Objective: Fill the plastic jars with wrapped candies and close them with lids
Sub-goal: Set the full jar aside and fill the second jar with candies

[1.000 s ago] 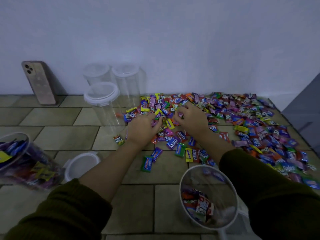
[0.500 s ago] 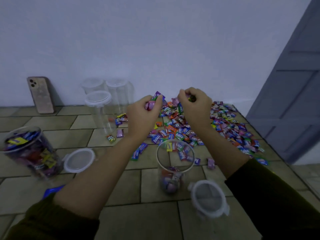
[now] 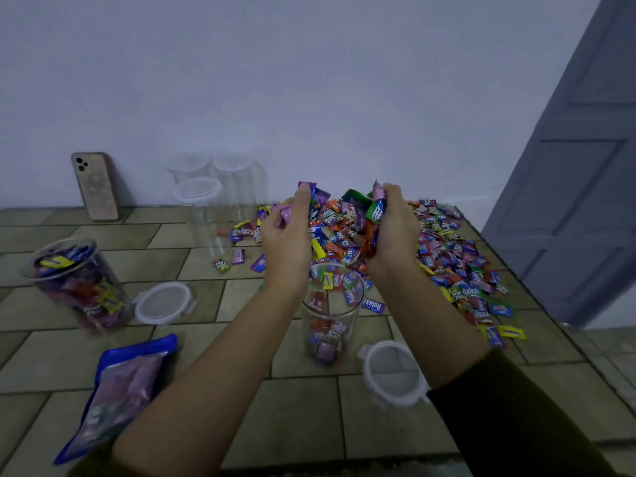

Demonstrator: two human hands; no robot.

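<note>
- Two items lie nearest on the tiled floor [image 3: 303,418]: a blue candy bag [image 3: 117,390] at the left and a loose clear lid [image 3: 394,371] at the right.
- One open jar [image 3: 332,315] stands between the forearms, just beside that lid. It is partly filled with wrapped candies [image 3: 327,339].
- Left hand [image 3: 287,235] and right hand [image 3: 392,232] are raised above the jar mouth. The fingers [image 3: 303,201] of each hand are curled tight around a handful of candies.
- A full jar [image 3: 77,284] sits at the left, uncapped, with a second lid [image 3: 163,302] just beside it.
- The candy pile [image 3: 447,256] spreads beyond the hands and to the right.
- Three empty jars [image 3: 206,208] stand near the wall [image 3: 309,80]; a phone [image 3: 96,185] leans against it.
</note>
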